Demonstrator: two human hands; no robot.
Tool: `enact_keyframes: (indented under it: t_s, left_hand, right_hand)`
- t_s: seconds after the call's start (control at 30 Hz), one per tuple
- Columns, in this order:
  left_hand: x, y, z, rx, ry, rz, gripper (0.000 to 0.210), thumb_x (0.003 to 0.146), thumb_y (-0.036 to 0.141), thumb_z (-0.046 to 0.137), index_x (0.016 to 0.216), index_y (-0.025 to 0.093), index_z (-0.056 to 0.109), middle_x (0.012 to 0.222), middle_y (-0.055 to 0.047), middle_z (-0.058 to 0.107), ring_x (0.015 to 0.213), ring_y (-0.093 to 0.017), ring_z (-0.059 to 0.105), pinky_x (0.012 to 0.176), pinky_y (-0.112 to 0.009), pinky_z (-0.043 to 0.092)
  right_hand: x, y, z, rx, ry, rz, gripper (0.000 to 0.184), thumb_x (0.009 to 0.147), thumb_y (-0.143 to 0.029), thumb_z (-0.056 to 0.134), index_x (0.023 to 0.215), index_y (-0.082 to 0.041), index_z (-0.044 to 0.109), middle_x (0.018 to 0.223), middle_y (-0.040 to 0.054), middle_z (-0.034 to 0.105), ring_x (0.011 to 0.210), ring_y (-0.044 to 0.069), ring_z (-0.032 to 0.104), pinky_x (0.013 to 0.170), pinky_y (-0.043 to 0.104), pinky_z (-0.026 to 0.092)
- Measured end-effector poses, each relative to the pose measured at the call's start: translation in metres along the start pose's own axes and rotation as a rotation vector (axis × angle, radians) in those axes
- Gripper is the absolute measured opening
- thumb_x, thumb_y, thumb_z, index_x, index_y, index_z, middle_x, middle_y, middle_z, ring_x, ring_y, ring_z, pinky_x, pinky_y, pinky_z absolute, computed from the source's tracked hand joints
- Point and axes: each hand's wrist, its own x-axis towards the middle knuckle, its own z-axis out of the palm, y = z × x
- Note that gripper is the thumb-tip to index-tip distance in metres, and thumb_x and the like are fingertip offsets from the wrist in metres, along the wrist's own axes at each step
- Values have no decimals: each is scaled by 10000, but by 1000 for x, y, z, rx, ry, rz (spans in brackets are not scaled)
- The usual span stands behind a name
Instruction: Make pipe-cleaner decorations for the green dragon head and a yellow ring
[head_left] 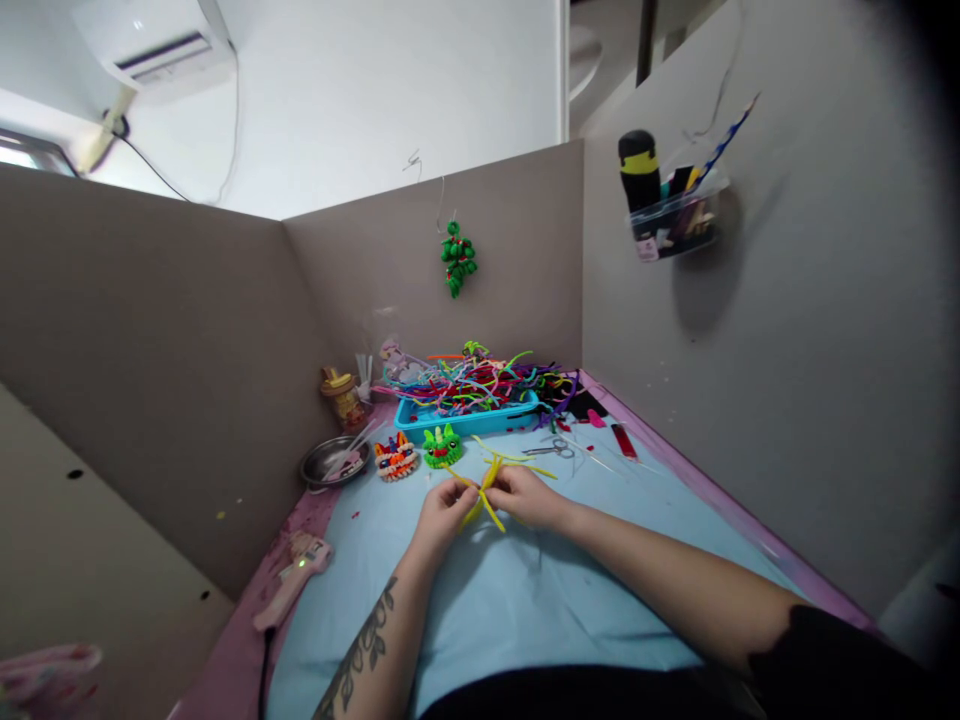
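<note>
Yellow pipe cleaners (491, 512) cross each other between my two hands, over the middle of the blue cloth. My left hand (448, 510) pinches them from the left, thumb and fingers together. From the right, my right hand (523, 494) grips the same bunch near where the strands cross. Loose yellow strands lie just beyond my fingers. Close behind my hands sit a green pipe-cleaner animal head (443, 447) and an orange and cream one (396, 457). A pair of scissors (553, 449) lies beyond my right hand.
A blue tray (469, 422) heaped with coloured pipe cleaners stands at the back. On the left are a metal bowl (335, 462), a jar (345, 400) and a pink hot glue gun (296, 580) with a cord. Grey partitions (435, 250) enclose the table; a clear box (679, 228) hangs right.
</note>
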Motion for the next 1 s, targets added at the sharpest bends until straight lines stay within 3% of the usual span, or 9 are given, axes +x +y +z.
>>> enact_keyframes:
  t_s: [0.23, 0.63, 0.83, 1.0]
  left_hand:
    - [-2, 1, 6, -189, -68, -87, 359, 615, 427, 724, 710, 124, 556, 553, 19, 543, 505, -83, 465, 503, -201, 313]
    - [-3, 4, 4, -142, -158, -49, 271, 627, 319, 724, 671, 138, 528, 549, 8, 600, 497, -99, 526, 504, -202, 366]
    - [-4, 7, 0, -151, -213, -106, 259, 581, 271, 741, 636, 136, 527, 516, 28, 564, 457, -78, 484, 477, -193, 346]
    - [-4, 1, -3, -150, -237, -136, 275, 556, 254, 760, 653, 135, 532, 537, 37, 542, 464, -66, 459, 476, -190, 352]
  right_hand:
    - [2, 2, 4, 124, -8, 51, 136, 724, -162, 511, 729, -116, 639, 602, 0, 584, 534, 94, 489, 501, 196, 369]
    - [1, 11, 12, 518, -65, 316, 160, 630, -266, 636, 654, -109, 614, 556, 25, 626, 462, 81, 509, 456, 188, 377]
    - [-1, 3, 11, 503, -71, 381, 106, 589, -223, 608, 608, -125, 572, 474, -11, 573, 411, 76, 460, 417, 187, 310]
    - [-1, -4, 10, 415, -96, 282, 114, 605, -238, 584, 590, -126, 568, 487, -27, 532, 433, 66, 424, 440, 196, 307]
